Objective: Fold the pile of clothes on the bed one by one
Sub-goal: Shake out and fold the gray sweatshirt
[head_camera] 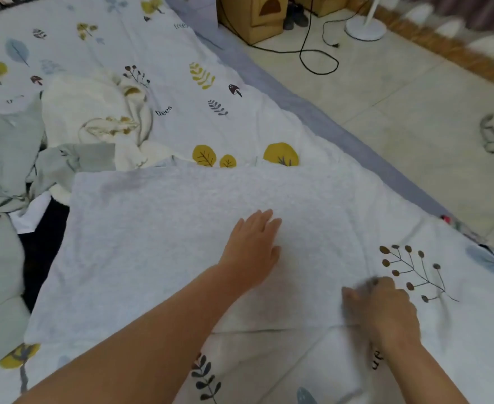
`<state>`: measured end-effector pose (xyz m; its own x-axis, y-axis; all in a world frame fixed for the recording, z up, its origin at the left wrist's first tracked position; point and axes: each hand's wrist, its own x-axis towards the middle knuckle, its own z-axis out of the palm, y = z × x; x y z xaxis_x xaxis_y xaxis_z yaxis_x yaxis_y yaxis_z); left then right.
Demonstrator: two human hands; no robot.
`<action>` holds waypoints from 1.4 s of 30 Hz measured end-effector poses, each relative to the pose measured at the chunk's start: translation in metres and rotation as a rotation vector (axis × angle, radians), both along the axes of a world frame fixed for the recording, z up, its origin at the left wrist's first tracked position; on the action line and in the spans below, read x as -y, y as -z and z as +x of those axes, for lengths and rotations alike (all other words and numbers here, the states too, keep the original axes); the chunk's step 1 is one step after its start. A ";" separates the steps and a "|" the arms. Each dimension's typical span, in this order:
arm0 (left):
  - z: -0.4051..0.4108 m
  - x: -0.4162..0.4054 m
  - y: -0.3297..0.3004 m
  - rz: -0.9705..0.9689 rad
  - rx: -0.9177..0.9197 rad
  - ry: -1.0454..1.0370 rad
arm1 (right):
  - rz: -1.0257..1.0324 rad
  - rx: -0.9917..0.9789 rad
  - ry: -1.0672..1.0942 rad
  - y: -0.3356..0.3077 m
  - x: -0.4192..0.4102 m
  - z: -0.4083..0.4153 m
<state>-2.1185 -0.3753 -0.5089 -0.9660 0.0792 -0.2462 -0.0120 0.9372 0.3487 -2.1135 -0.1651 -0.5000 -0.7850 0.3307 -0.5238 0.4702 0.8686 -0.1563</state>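
Head view: we see a pale grey, soft-knit garment [181, 243] spread flat as a broad rectangle on the bed [240, 118], whose white cover carries printed leaves, trees and mushrooms. Our left hand [251, 249] lies flat on the grey cloth right of its middle, fingers straight and close together, palm down. Our right hand [385, 310] sits at the garment's near right corner; it is motion-blurred, its fingers look curled at the cloth's edge, but we cannot tell whether they hold it.

Left of the garment, touching its far left edge, we note the unfolded pile: a crumpled cream-white fleecy piece [94, 112], rumpled pale green cloth [3, 170], and a dark navy item [44, 243] partly under the grey garment's left side.

Beyond the bed's grey-bordered edge lies a light tiled floor [400, 118]. On it stand a tan cardboard box with an arched cut-out [254, 16], a loose black cable [312, 53], and the round white base of a stand [365, 30].
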 end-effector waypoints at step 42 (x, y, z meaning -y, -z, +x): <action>-0.033 0.143 -0.076 1.161 0.149 -0.628 | -0.627 -0.145 -0.784 -0.075 0.204 0.060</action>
<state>-2.1510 -0.5188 -0.4326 -0.8853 -0.1328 -0.4456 -0.4384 -0.0808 0.8951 -2.0538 -0.3690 -0.4250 -0.7327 -0.6066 -0.3084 -0.2565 0.6660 -0.7005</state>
